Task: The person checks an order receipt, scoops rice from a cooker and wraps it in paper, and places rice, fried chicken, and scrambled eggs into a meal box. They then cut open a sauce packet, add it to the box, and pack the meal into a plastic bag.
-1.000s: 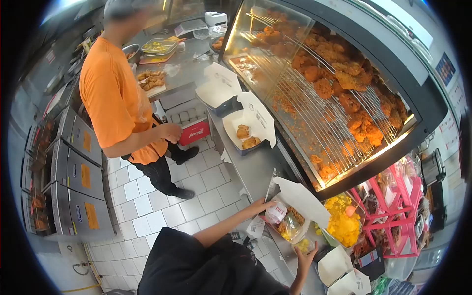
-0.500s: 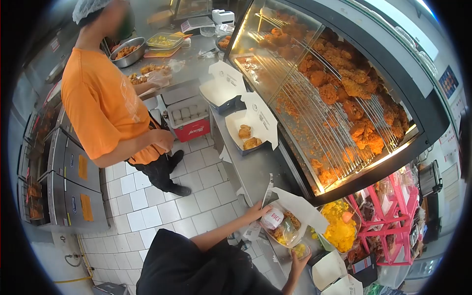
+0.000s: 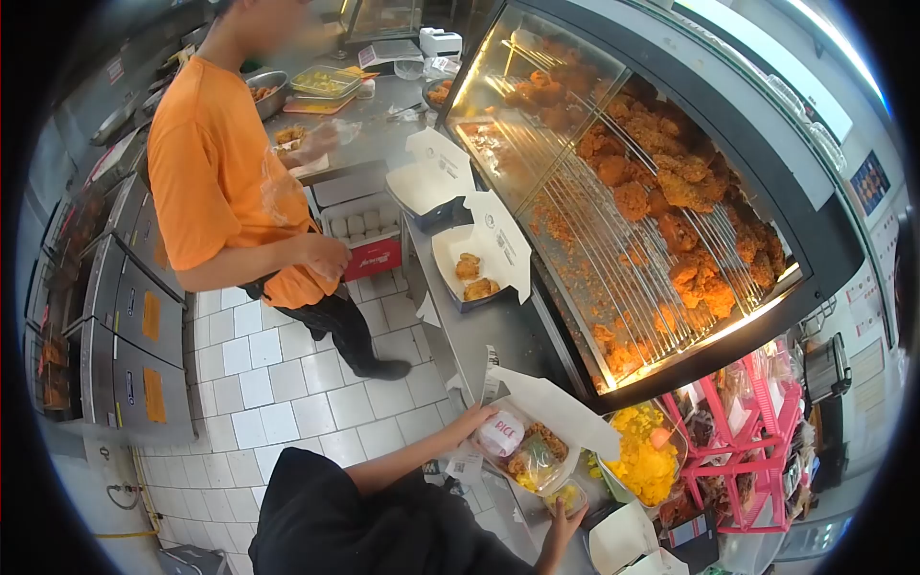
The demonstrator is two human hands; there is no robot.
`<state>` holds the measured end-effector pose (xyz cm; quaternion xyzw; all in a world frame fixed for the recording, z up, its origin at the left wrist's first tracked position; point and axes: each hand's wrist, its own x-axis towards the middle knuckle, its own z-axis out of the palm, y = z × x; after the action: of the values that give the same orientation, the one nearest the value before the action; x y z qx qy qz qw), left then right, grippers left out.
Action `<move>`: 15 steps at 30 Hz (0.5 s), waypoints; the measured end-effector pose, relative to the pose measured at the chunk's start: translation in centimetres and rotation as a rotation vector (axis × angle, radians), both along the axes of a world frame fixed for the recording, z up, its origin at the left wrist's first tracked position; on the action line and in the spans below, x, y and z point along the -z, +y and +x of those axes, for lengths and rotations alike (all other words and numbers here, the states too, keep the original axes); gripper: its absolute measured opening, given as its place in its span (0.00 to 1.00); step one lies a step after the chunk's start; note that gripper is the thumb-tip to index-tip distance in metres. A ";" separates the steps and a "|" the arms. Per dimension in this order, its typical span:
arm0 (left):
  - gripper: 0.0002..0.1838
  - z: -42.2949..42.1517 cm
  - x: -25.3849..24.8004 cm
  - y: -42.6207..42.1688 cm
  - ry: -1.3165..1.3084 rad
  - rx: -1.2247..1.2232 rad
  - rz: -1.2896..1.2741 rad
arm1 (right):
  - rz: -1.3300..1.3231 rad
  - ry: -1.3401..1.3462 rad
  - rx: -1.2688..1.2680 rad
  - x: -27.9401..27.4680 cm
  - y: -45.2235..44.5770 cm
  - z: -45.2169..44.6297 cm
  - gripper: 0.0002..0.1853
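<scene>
An open box [image 3: 565, 407] sits on the metal counter, holding a white wrapped ball [image 3: 501, 433] marked with letters, pieces of fried chicken [image 3: 546, 442] and something in clear plastic. My left hand [image 3: 476, 419] grips the box's left end, beside the wrapped ball. At the box's near right corner, my right hand [image 3: 565, 522] has its fingers around a small clear cup [image 3: 565, 499] with yellow contents. A slip of printed paper [image 3: 464, 467] hangs near the counter edge below my left hand.
Further up the counter stand a box with two chicken pieces [image 3: 481, 251] and another open box [image 3: 430, 174]. A heated display case [image 3: 661, 211] is on the right, above yellow food [image 3: 644, 455] and pink racks [image 3: 743, 441]. A co-worker in orange [image 3: 206, 163] stands at the left.
My hands and the box have shifted slightly left in view. The co-worker's far hand, seen over the chicken on the back counter half a second ago, has moved right.
</scene>
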<state>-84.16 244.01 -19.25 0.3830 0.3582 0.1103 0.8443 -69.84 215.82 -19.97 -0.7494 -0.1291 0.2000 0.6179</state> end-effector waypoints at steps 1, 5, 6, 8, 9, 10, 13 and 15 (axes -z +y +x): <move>0.30 -0.2 1.6 0.1 -0.002 0.002 0.004 | 0.063 0.060 0.036 0.1 0.1 0.0 0.31; 0.30 -2.8 -2.2 0.6 -0.090 -0.039 -0.009 | 0.081 0.120 0.111 -0.4 0.6 -0.5 0.30; 0.30 -3.3 -2.7 1.1 -0.106 -0.043 0.002 | 0.093 0.114 0.111 0.2 0.6 -0.2 0.30; 0.29 -4.2 -0.9 1.8 -0.094 -0.029 -0.035 | 0.036 0.050 0.072 2.0 -0.1 0.3 0.31; 0.29 -4.7 -0.2 1.7 -0.078 -0.021 -0.083 | 0.041 0.043 0.073 1.6 0.2 0.0 0.31; 0.26 -5.2 0.5 1.5 -0.060 -0.060 -0.103 | 0.016 0.076 0.110 1.1 0.6 -0.6 0.31; 0.23 -7.8 -1.4 0.7 -0.076 -0.094 -0.145 | -0.052 -0.045 0.092 1.7 1.2 -0.9 0.31; 0.22 -9.0 -1.3 0.4 -0.092 -0.098 -0.150 | -0.088 -0.193 0.054 0.2 2.5 -1.8 0.31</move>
<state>-93.18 244.39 -17.96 0.2956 0.3448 0.1416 0.8796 -71.60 218.32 -20.19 -0.7948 -0.1589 0.1156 0.5742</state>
